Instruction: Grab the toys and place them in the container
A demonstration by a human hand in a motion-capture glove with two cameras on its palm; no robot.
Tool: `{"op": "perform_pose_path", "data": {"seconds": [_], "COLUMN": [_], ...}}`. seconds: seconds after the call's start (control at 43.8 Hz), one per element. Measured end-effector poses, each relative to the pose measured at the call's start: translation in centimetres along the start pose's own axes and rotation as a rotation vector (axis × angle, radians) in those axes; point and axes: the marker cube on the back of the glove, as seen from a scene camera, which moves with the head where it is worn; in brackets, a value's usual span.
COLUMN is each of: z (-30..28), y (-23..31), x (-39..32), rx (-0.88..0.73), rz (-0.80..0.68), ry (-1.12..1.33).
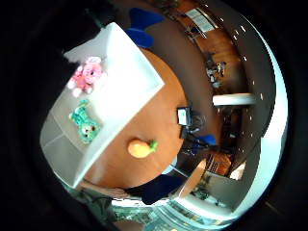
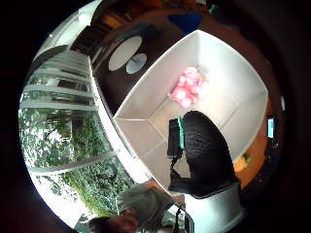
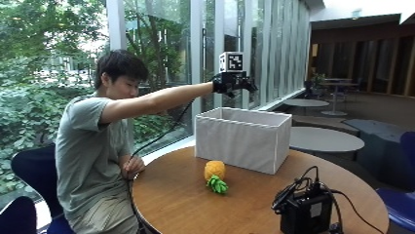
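Pineapple toy [image 3: 215, 171], plush with green leaves, lies on the round wooden table [image 3: 181, 204] at about 6 o'clock from the gloved right hand [image 3: 232, 83], which hovers above the white fabric container [image 3: 243, 139], fingers relaxed, holding nothing. Pink plush [image 1: 86, 77] and green plush [image 1: 84, 125] lie inside.

The container [image 3: 243, 139] is plain white fabric, pale grey inside. In it lie a pink plush toy [image 1: 86, 77] with lighter pink patches and a teal-green plush toy [image 1: 84, 124] with white markings. The pineapple toy [image 3: 215, 176] has an orange-yellow body and a bright green leaf crown. The tabletop [image 3: 188, 204] is warm brown wood. The right hand [image 3: 232, 83] wears black. The device [image 3: 305, 210] is black.
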Motion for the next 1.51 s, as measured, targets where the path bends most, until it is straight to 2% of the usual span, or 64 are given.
{"op": "perform_pose_path", "data": {"seconds": [0.023,0.069,0.16,0.274,0.343,0.457,0.548,0.594,0.64,0.731,0.823,0.914,1.005,1.143,1.303,1.417,1.508], "z": [-0.3,-0.8,-0.7,2.2,4.9,12.2,19.5,23.3,26.5,29.0,28.4,29.0,28.9,26.4,26.0,21.8,15.5], "y": [0.8,2.2,4.2,7.0,8.4,12.1,14.8,15.8,16.0,15.0,14.9,14.7,14.2,13.5,13.6,13.7,14.1], "x": [1.0,3.3,7.7,12.7,15.3,22.4,27.4,28.4,26.8,24.0,26.8,25.6,25.8,28.8,24.0,25.0,27.6], "rx": [0.003,0.000,-0.045,-0.157,-0.176,-0.251,-0.413,-0.473,-0.459,-0.187,0.041,0.158,0.233,0.172,0.056,0.070,0.109], "rz": [-0.068,-0.103,-0.048,0.020,0.046,-0.164,-0.195,-0.167,-0.067,0.217,0.336,0.306,0.337,0.424,0.402,0.417,0.349], "ry": [0.017,0.053,0.100,0.076,0.036,0.118,0.222,0.233,0.147,-0.114,-0.195,-0.191,-0.196,-0.268,-0.146,-0.200,-0.188]}}
